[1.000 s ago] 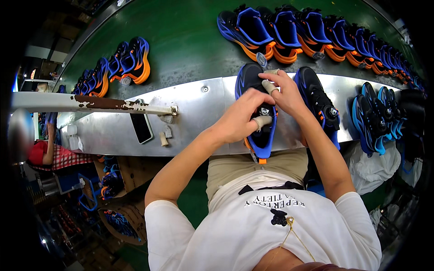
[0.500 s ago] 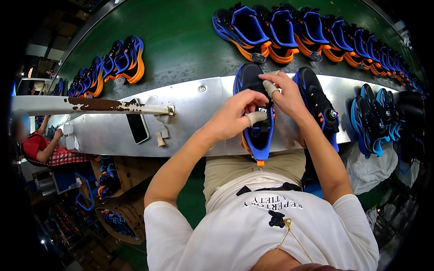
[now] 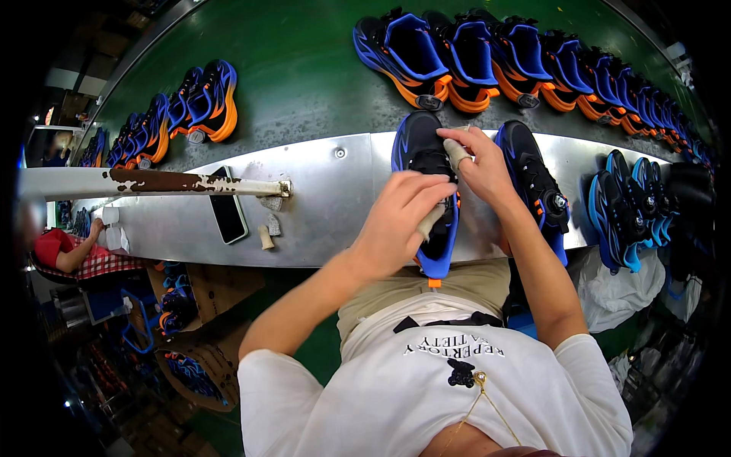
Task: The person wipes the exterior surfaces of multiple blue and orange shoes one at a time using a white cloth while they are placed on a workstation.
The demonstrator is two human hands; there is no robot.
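Step in hand: we judge this a wiping or finishing pass on the black-and-blue sneaker (image 3: 429, 199), which lies on the steel bench ledge (image 3: 320, 190) directly in front of the person, toe pointing away.
Left hand (image 3: 396, 221): curled over the shoe's opening, fingers closed on a small pale cloth wad (image 3: 430, 221) pressed against the upper.
Right hand (image 3: 481, 169): fingers partly bent, steadying the shoe's far side; one finger looks taped, though the view is too small for us to be sure.
Next move calls for: we judge a firm brace from the right hand while the cloth works along the collar.
Containers: none seen; finished sneakers (image 3: 487, 57) stand loose on the green conveyor belt (image 3: 304, 68).
Ledge items: a dark phone (image 3: 228, 215) and small scraps (image 3: 268, 228).
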